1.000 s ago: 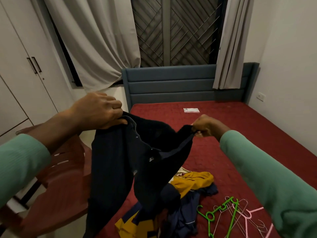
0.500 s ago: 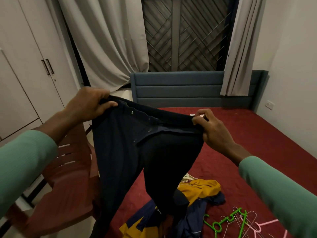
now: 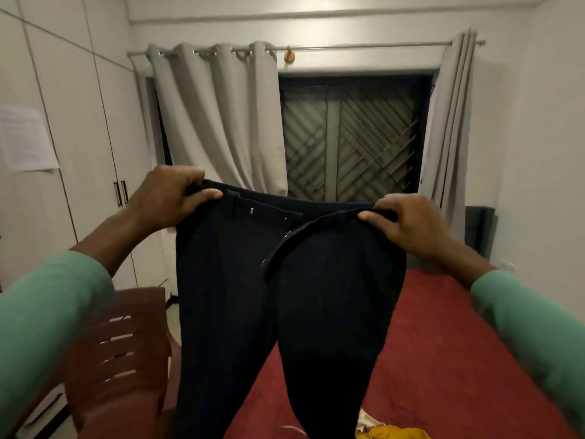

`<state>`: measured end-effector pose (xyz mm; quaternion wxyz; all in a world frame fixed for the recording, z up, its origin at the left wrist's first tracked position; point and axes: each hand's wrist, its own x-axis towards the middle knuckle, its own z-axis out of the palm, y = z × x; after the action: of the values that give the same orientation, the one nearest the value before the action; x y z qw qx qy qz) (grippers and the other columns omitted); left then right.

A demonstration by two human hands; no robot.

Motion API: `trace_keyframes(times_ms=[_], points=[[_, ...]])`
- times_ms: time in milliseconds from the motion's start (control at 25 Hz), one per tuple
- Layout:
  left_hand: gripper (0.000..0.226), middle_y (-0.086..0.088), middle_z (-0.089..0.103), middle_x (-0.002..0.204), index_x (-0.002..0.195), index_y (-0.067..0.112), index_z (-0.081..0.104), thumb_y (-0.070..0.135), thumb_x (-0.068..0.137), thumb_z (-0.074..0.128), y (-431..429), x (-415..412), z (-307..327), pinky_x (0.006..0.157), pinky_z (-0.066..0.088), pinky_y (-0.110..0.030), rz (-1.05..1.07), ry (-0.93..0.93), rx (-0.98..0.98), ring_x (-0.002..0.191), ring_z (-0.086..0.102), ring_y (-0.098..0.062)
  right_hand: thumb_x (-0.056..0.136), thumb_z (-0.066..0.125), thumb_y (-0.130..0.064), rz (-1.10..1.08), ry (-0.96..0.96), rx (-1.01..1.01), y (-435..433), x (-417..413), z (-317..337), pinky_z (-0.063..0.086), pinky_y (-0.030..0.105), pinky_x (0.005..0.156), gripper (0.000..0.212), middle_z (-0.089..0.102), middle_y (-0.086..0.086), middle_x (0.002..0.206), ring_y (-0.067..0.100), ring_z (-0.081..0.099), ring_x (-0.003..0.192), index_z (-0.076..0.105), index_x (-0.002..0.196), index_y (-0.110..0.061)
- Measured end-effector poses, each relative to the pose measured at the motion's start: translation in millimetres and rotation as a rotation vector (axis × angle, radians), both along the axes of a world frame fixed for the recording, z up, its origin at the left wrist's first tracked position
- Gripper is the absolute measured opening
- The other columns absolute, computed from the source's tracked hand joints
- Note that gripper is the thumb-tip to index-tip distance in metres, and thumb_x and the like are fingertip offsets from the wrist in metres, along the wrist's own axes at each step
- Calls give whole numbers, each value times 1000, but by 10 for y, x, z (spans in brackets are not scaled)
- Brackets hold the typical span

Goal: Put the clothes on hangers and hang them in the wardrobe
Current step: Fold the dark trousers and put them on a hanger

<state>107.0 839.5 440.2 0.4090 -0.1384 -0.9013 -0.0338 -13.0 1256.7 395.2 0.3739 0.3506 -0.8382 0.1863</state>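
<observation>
Pinching the waistband at either end, the left hand (image 3: 164,198) and the right hand (image 3: 408,226) held the dark navy trousers (image 3: 237,296) up in mid-air, and I could read that straight off my feed. Sweeping from the left: tall white wardrobe doors (image 3: 79,137) stood closed, with a pale sheet of paper (image 3: 27,137) stuck to one and a pair of dark bar handles (image 3: 120,193) where two doors met. Below them sat a reddish-brown plastic chair with a slatted back (image 3: 133,315), just beside the bed. Then the left hand, its green sleeve ending on the forearm: fingers curled over the top edge, thumb pressed on the front of the band. The trousers hung between the hands with the fly open and one flap falling across. A small metal clasp showed on the band, and both legs dropped out of view at the bottom. Behind them was a light grey eyelet curtain (image 3: 221,122) bunched on its rod, next a dark window with a diagonal metal grille (image 3: 351,141), then a second grey curtain (image 3: 449,128) gathered at the far side. The right hand gripped likewise, fingers over the edge, thumb in front. Under it lay the bed's dark red cover (image 3: 443,343). A crumpled yellow garment (image 3: 392,432) lay at the bottom edge near one trouser leg, and a grey-blue padded headboard (image 3: 479,229) stood by the wall.
</observation>
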Motion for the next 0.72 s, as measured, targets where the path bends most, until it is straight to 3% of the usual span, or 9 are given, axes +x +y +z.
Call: trace_keyframes(times_ms=[80, 160, 280, 360, 440, 520, 600, 640, 720], points=[[47, -3, 47, 60, 63, 17, 45, 40, 89, 77, 17, 226, 547, 52, 38, -26, -177, -261, 272, 53, 45, -14, 91, 67, -56, 180, -325, -71, 177, 152, 729, 46, 33, 55, 43, 64, 4, 63, 18, 60, 59, 72, 69, -19], [51, -8, 44, 64, 62, 16, 47, 43, 82, 85, -38, 453, 970, 50, 41, -23, -399, -538, 541, 56, 45, -14, 88, 70, -41, 325, -589, -145, 372, 430, 1323, 50, 30, 56, 42, 66, 20, 71, 25, 62, 62, 73, 75, -2], [56, -12, 51, 72, 70, 10, 57, 49, 60, 97, -71, 538, 1244, 49, 48, -23, -602, -662, 719, 59, 51, -17, 90, 61, -36, 474, -746, -366, 552, 716, 1788, 56, 23, 51, 40, 70, 13, 68, 18, 65, 55, 76, 70, -5], [56, -14, 56, 83, 79, 11, 59, 44, 59, 99, -31, 424, 1179, 54, 55, -26, -666, -689, 834, 70, 57, -20, 89, 63, -33, 479, -834, -514, 502, 698, 1758, 61, 27, 60, 33, 75, 13, 78, 20, 70, 64, 80, 76, -8], [45, -19, 64, 104, 97, 10, 65, 31, 70, 94, 47, 136, 880, 62, 61, -29, -647, -711, 1045, 85, 65, -24, 89, 69, -33, 380, -993, -650, 430, 413, 1453, 61, 34, 74, 29, 78, 14, 90, 23, 73, 75, 80, 94, -7], [35, -22, 68, 119, 113, 4, 69, 21, 85, 80, 210, -224, 261, 67, 61, -32, -450, -681, 1242, 93, 67, -25, 87, 75, -34, 269, -1209, -751, 373, -2, 816, 58, 41, 86, 42, 77, 16, 99, 27, 74, 83, 73, 116, -3], [28, -22, 71, 119, 115, -2, 70, 14, 93, 74, 426, -530, -576, 71, 56, -33, -189, -651, 1386, 89, 66, -25, 78, 82, -29, 167, -1378, -848, 343, -357, 30, 58, 44, 90, 59, 76, 20, 107, 32, 74, 88, 67, 126, 2], [25, -21, 73, 115, 112, -3, 71, 12, 92, 76, 493, -685, -1054, 69, 55, -33, -74, -653, 1471, 85, 66, -25, 76, 83, -26, 107, -1439, -916, 337, -475, -395, 61, 44, 84, 59, 77, 21, 104, 32, 76, 84, 67, 125, 3], [23, -20, 74, 111, 106, -4, 73, 10, 89, 79, 580, -909, -1960, 64, 56, -32, 77, -649, 1640, 83, 69, -27, 84, 80, -20, 16, -1534, -1087, 315, -533, -1211, 64, 39, 59, 34, 77, 20, 83, 28, 75, 64, 71, 107, 5]])
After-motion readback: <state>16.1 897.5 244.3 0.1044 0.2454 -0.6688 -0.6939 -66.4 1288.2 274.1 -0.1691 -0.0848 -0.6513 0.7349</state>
